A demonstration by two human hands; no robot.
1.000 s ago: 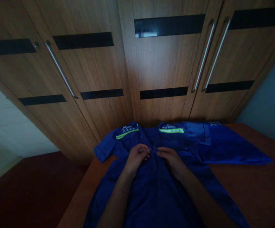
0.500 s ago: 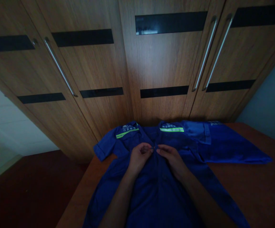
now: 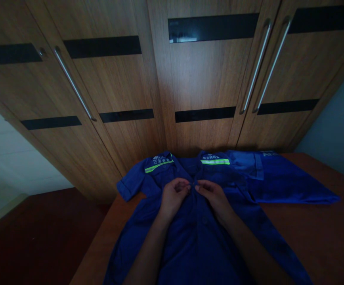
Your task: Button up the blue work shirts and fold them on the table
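A blue short-sleeved work shirt (image 3: 184, 237) lies spread out, collar away from me, with a yellow-green reflective stripe and white lettering on each side of the chest. My left hand (image 3: 173, 196) pinches the left front edge just below the collar opening. Facing it, my right hand (image 3: 213, 196) pinches the other front edge, and the fingertips of both hands nearly meet. Whatever small part lies between the fingertips is too dark to make out. A button shows on the front below my right hand.
The shirt rests on a reddish-brown wooden table (image 3: 317, 229). A bright blue folded item (image 3: 291, 182) with pale lettering lies at its back right. Behind stands a wooden wardrobe (image 3: 204, 79) with metal handles. Dark red floor (image 3: 41, 233) shows at the left.
Both hands stay at the same spot on the shirt front, with only a slight shift of the fingertips. The view has moved very slightly.
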